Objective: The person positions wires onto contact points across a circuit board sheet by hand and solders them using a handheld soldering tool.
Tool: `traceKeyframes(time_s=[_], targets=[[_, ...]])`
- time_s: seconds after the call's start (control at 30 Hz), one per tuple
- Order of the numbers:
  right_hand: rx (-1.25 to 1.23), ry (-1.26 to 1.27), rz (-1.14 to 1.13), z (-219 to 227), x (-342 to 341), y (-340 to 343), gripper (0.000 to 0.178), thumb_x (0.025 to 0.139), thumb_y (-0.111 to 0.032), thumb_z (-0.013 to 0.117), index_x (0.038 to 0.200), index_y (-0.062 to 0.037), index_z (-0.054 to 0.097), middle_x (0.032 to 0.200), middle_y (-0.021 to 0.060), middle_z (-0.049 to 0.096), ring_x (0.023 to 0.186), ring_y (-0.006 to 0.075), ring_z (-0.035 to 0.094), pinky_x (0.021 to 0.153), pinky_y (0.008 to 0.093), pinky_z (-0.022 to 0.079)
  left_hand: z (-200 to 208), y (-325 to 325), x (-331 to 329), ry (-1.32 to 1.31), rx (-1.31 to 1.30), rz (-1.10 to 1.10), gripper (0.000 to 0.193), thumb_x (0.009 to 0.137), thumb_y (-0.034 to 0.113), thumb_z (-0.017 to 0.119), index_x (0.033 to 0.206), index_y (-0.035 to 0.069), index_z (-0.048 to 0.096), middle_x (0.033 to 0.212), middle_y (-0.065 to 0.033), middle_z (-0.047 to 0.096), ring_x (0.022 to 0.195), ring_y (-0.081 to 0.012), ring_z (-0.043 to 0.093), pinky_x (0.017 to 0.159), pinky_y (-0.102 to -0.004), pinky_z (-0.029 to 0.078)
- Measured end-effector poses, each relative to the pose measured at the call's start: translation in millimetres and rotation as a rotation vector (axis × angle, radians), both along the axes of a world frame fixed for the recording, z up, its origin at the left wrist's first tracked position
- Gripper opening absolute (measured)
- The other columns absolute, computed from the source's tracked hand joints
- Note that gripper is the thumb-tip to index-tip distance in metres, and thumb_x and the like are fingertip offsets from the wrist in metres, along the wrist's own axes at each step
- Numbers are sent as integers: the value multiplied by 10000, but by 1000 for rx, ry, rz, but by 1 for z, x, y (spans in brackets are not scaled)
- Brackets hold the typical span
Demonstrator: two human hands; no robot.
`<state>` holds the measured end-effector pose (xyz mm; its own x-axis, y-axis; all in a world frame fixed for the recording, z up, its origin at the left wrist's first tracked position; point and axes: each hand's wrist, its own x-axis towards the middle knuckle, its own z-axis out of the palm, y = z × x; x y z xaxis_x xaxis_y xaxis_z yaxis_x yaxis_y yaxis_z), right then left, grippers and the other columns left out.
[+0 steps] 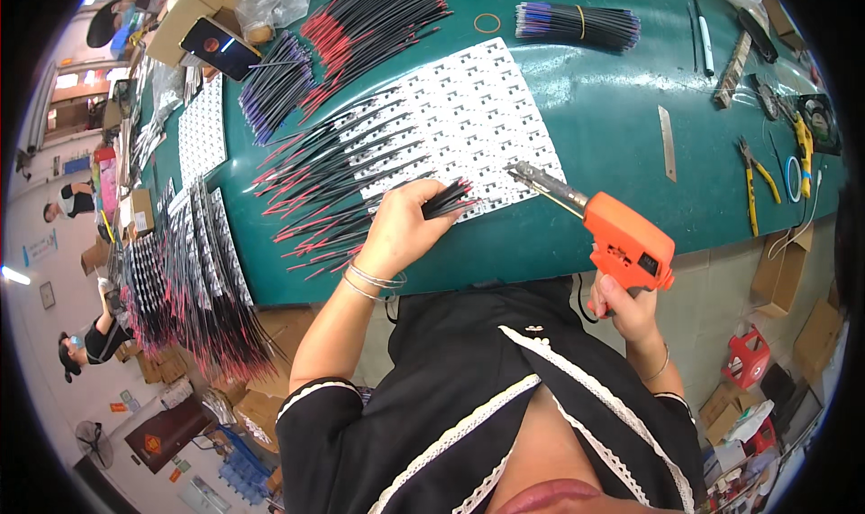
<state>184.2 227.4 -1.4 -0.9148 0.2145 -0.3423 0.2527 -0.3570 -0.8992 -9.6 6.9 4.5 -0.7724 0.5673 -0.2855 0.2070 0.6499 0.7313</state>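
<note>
My left hand (407, 224) is closed round a small bundle of black wires (448, 200), their ends over the near edge of a white circuit board panel (482, 100) printed with rows of small black marks. Several rows of black wires with red ends (315, 209) lie across the panel's left part and reach past its edge. In my right hand (626, 309) I grip an orange soldering gun (629, 241) by its handle. Its metal tip points left, over the panel's right side, close to the bundle. Whether the tip touches the panel, I cannot tell.
Red-ended wires (383, 14), purple-ended wires (277, 83) and a phone (219, 48) are at the far left. A banded wire bundle (577, 26) lies farther back. To the right are a blade (667, 145), yellow-handled pliers (755, 176) and a marker (705, 45). Wired panels (212, 262) overhang the left edge.
</note>
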Motion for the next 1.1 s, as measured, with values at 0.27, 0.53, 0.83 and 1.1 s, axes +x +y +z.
traceKeyframes(time_s=[0.27, 0.53, 0.83, 1.1], targets=[[-43, -9, 77, -8, 15, -9, 304, 803, -37, 567, 1086, 13, 469, 663, 30, 536, 486, 75, 484, 420, 223, 415, -8, -1, 4, 88, -14, -6, 191, 704, 129, 696, 784, -20, 607, 659, -101, 573, 567, -121, 517, 550, -267, 422], [48, -40, 72, -3, 12, -10, 156, 821, -101, 543, 907, 19, 494, 548, 35, 490, 441, 107, 472, 440, 248, 413, 1, 1, -1, 16, -101, -99, 156, 736, 147, 631, 762, -6, 619, 590, -100, 554, 510, -148, 491, 517, -279, 404], [12, -115, 107, -5, 16, -10, 299, 794, -84, 594, 1058, 14, 494, 684, 22, 539, 497, 67, 488, 428, 217, 415, -5, 4, 0, -17, -107, -48, 161, 713, 169, 641, 708, 9, 622, 542, -83, 544, 466, -133, 470, 485, -276, 388], [23, -138, 118, -7, 12, -12, 332, 791, -88, 595, 1089, 15, 487, 698, 19, 539, 491, 58, 482, 428, 208, 413, -7, 7, 1, 35, -102, -44, 150, 692, 154, 640, 710, 6, 630, 547, -99, 568, 468, -132, 503, 489, -278, 407]])
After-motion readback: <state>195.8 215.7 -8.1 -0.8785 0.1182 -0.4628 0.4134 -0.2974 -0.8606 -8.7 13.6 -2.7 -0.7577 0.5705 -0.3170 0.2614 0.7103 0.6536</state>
